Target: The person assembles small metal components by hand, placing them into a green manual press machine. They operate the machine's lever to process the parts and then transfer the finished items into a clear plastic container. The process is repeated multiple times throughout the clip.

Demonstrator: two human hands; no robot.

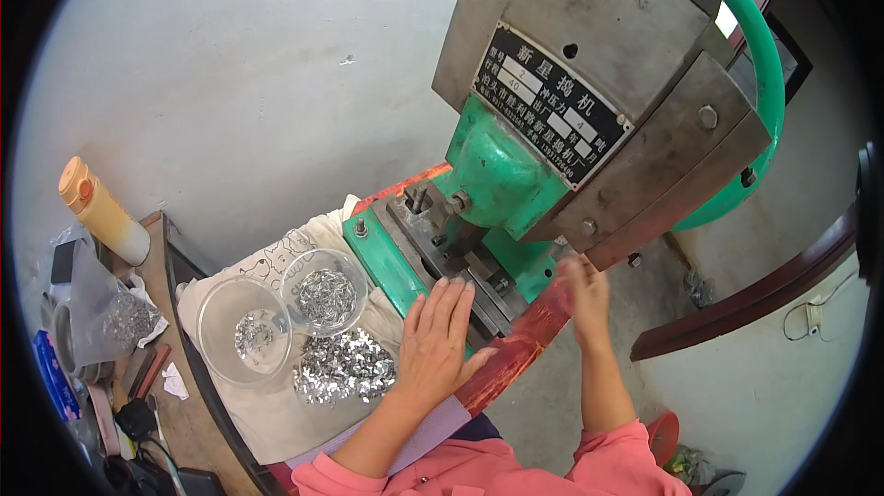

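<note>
Punch press, grey and green, is filling the upper right and standing on a red-painted tabletop. Left of it, a beige printed cloth is spreading beneath the small metalwork. Farther left, a brown wooden tabletop is carrying a jumble of items, among them a clear plastic bag and a blue packet.

Between cloth and press, the left-hand grip is reaching toward the steel die bed. It is lying released — fingers extending nearly straight and close together, thumb pointing out to the side. The right-hand grip is hovering near the lower right part of the press and is blurring; I cannot tell whether it is clenching or grasping something.

A yellow bottle with an orange lid is standing near the wall, at the far end of the brown tabletop. Two clear plastic tubs are sitting side by side on the cloth: the left tub is holding a small scatter of silvery pieces, while the right tub is holding many more. Just below the right tub, a loose heap of shiny metal chips is glinting — near the left wrist.
</note>
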